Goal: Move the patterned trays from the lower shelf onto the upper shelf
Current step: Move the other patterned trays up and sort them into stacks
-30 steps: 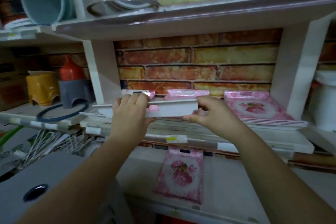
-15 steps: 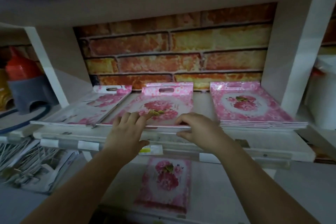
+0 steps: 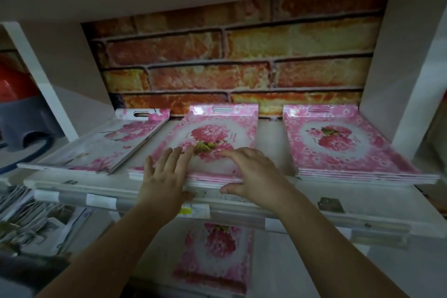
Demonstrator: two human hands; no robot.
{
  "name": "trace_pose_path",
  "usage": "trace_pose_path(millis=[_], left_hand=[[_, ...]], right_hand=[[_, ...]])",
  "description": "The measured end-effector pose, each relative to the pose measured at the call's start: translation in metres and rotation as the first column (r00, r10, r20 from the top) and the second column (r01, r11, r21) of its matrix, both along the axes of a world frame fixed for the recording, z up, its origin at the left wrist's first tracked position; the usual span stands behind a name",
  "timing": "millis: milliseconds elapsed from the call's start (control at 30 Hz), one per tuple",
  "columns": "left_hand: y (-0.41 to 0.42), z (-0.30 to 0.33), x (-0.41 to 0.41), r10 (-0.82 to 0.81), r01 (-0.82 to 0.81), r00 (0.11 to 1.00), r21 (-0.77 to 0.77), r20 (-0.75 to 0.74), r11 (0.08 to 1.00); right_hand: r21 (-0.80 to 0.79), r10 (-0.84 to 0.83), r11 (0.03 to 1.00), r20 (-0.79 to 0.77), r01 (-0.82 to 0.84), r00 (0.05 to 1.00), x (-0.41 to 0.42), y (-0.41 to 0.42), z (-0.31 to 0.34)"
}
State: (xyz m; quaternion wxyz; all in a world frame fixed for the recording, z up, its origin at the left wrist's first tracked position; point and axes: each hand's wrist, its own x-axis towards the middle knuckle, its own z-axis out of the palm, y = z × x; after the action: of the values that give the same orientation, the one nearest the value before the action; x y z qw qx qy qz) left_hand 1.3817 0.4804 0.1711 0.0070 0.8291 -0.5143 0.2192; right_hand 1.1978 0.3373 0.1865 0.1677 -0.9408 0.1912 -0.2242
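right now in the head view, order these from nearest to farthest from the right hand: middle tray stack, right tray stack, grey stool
1. middle tray stack, under the right hand
2. right tray stack, on its right
3. grey stool, far left

Bare upper shelf (image 3: 271, 143) strips separate three tray stacks (image 3: 343, 147); open air above them.
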Motion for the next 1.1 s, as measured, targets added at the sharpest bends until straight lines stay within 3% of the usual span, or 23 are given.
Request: trace_pose_path(millis=[133, 367, 533, 700, 833, 1100], left_hand=[[-0.001, -0.009, 0.005, -0.045, 0.039, 0.996, -0.086, -0.073, 0.996], [0.021, -0.053, -0.007, -0.128, 0.153, 0.986, -0.295, 0.103, 0.943], [0.071, -0.120, -0.009, -0.112, 0.113, 0.994, -0.100, 0.015, 0.989], [0.099, -0.151, -0.011, 0.032, -0.018, 0.991, 0.109, -0.133, 0.994], [0.102, -0.172, -0.009, 0.201, -0.139, 0.960, 0.291, -0.193, 0.946], [0.101, -0.222, -0.012, 0.355, -0.182, 0.912, 0.574, -0.206, 0.799]], right_hand=[[-0.078, 0.008, 0.997, 0.005, -0.007, 1.000, 0.003, 0.001, -0.001], [-0.355, 0.175, 0.928, 0.141, -0.115, 0.974, 0.026, 0.044, 0.004], [-0.426, 0.333, 0.877, 0.199, -0.225, 0.922, 0.047, 0.080, -0.031], [-0.311, 0.406, 0.870, 0.011, -0.382, 0.914, 0.056, 0.091, -0.102], [-0.131, 0.384, 0.897, -0.243, -0.422, 0.891, 0.067, 0.082, -0.166], [0.193, 0.336, 0.942, -0.508, -0.275, 0.793, 0.098, 0.051, -0.310]])
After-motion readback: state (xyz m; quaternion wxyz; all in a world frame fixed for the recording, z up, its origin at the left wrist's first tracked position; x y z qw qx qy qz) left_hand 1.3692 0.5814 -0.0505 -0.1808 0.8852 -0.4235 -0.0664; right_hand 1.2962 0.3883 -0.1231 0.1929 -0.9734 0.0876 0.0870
